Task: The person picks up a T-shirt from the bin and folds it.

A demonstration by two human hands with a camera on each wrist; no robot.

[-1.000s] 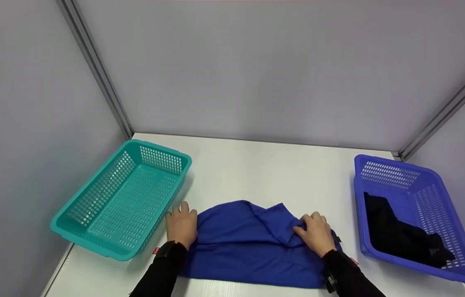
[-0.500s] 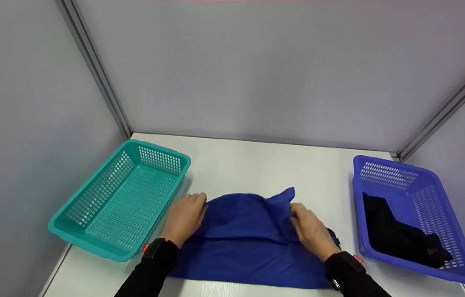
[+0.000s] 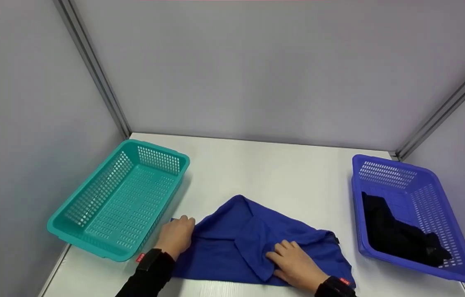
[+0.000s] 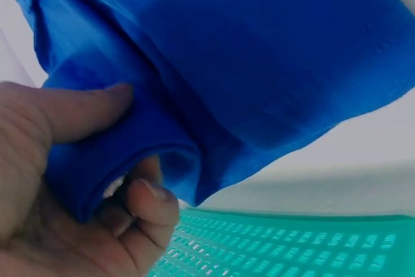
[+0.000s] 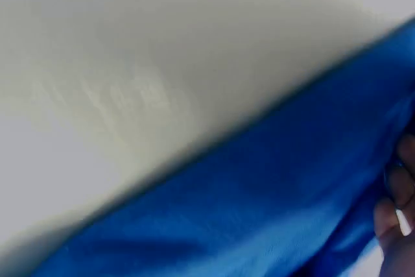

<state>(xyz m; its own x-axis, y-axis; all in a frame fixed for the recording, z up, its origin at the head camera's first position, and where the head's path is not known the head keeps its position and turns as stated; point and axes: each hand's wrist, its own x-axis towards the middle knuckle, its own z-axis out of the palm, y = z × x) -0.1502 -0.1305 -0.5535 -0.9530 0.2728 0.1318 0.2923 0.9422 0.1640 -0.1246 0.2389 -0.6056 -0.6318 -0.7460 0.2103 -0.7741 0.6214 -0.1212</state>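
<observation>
A blue cloth garment [image 3: 220, 258] lies folded and wrinkled at the front of the table, a flap turned down over its middle. At its left end my left hand [image 3: 176, 235] pinches a hem. In the left wrist view, the left hand [image 4: 29, 141] has its thumb on top of a tube-like cloth opening [image 4: 146, 137] and curled fingers beneath. My right hand [image 3: 296, 264] grips the flap near the garment's front edge, fingers curled into the cloth. Only a few fingertips [image 5: 399, 186] of it show at the edge of the right wrist view.
A green plastic basket [image 3: 57, 222] with nothing in it stands left of the left hand. At the right is a purple-blue basket [image 3: 434, 175] holding black cloth [image 3: 397, 235]. Grey panels [image 3: 240, 70] wall the white table [image 3: 257, 165] at the back and sides.
My right hand has drawn a raised corner of the garment toward the front edge, folding it down as a flap. The left hand has shifted slightly down and left, holding the left end.
</observation>
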